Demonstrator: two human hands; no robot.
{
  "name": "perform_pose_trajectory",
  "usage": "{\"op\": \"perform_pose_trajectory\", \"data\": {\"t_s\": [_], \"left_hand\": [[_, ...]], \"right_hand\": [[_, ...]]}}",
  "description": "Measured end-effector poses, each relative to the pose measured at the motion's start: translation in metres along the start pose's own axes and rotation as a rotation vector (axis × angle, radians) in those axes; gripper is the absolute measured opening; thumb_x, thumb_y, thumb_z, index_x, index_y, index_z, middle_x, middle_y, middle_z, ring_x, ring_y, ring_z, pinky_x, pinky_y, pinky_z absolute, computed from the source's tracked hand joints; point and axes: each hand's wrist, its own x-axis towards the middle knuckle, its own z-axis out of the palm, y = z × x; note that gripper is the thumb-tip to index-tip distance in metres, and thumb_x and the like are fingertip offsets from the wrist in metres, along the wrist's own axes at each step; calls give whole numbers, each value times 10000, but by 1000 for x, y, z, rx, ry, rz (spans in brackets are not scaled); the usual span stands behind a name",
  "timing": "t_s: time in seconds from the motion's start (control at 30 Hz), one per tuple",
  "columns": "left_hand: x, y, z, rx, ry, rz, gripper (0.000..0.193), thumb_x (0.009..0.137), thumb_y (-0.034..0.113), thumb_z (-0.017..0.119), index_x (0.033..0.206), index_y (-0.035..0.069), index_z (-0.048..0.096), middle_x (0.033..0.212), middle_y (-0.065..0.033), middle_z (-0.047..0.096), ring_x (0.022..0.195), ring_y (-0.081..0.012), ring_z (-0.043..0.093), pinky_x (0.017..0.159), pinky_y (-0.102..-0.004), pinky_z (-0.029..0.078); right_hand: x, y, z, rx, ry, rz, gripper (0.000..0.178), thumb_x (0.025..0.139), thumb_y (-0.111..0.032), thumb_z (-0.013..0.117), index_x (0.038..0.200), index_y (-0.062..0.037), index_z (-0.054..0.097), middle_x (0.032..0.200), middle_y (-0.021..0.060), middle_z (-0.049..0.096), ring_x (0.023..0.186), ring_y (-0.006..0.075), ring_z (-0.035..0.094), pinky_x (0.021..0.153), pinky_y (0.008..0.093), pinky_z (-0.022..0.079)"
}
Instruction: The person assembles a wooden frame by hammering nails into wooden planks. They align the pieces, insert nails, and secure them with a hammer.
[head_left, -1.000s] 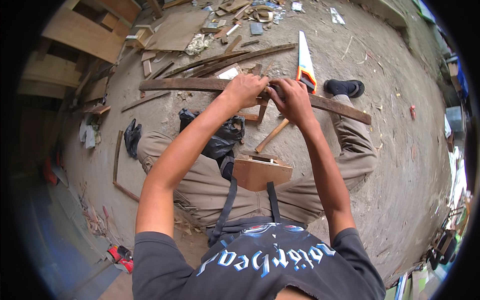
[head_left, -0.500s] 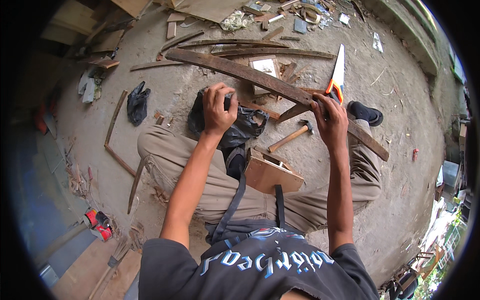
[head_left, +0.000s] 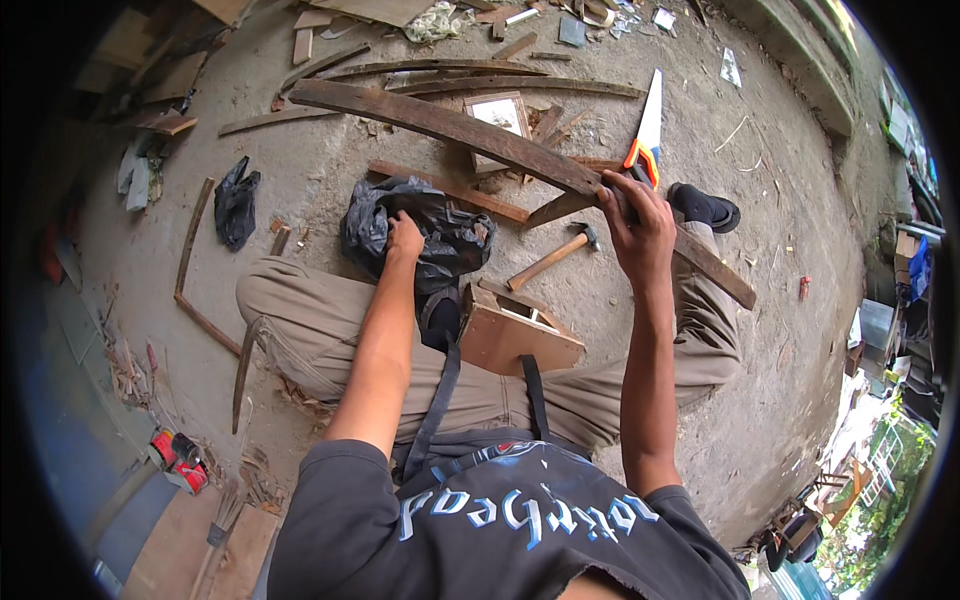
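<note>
My right hand (head_left: pixel 640 212) is closed round a long dark wooden strip (head_left: pixel 450 127), which slants across in front of me. A shorter piece of wood (head_left: pixel 558 209) meets the strip beside that hand. My left hand (head_left: pixel 404 238) reaches down into a crumpled black plastic bag (head_left: pixel 455 228); its fingertips are hidden in the folds. Right of the bag, a hammer (head_left: pixel 552 262) with a wooden handle lies on the ground. Between my legs sits a small wooden box (head_left: pixel 515 335) with a partly open top.
A handsaw (head_left: pixel 645 135) with an orange and black handle lies beyond my right hand. Wooden strips (head_left: pixel 520 86) and a framed panel (head_left: pixel 497 125) lie ahead. On the left are another black bag (head_left: pixel 237 205), a bent wooden strip (head_left: pixel 187 255) and red cans (head_left: pixel 187 474).
My left hand has moved down from above the plastic bag into it. The right hand keeps its hold on the wooden strip. The whole view has shifted slightly.
</note>
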Motion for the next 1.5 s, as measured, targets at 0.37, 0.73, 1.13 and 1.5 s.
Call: {"op": "perform_pose_trajectory", "data": {"t_s": [0.37, 0.73, 1.13, 1.5], "left_hand": [[-14, 21, -24, 116, -67, 188, 547, 926, 503, 568, 1166, 22, 668, 1279, -273, 597, 1190, -391, 589, 1007, -482, 460], [13, -22, -15, -5, -2, -259, 431, 905, 358, 611, 1180, 34, 683, 1228, -189, 664, 1134, -331, 650, 952, -409, 527], [26, -27, 5, 80, 39, -145, 284, 916, 164, 536, 1111, 45, 703, 1210, -216, 655, 1127, -396, 635, 903, -468, 552], [35, -31, -3, 52, 109, 183, 210, 817, 20, 578, 967, -72, 692, 1037, -317, 664, 1041, -447, 646, 878, -480, 542]], "right_hand": [[-6, -1, -2, -5, -15, 87, 235, 879, -252, 728, 1083, -134, 725, 970, 37, 717, 858, 203, 666, 817, 327, 470], [-5, -5, -2, 21, -20, 54, 221, 882, -208, 727, 1077, -106, 725, 988, 48, 721, 868, 198, 672, 809, 318, 462], [0, -1, -7, 1, -22, 83, 183, 886, -105, 668, 1061, -115, 718, 1008, 53, 717, 887, 239, 669, 810, 346, 461], [-5, 9, -4, -13, 19, 44, 170, 903, -103, 629, 1066, -91, 674, 953, 66, 710, 896, 240, 668, 784, 358, 442]]}}
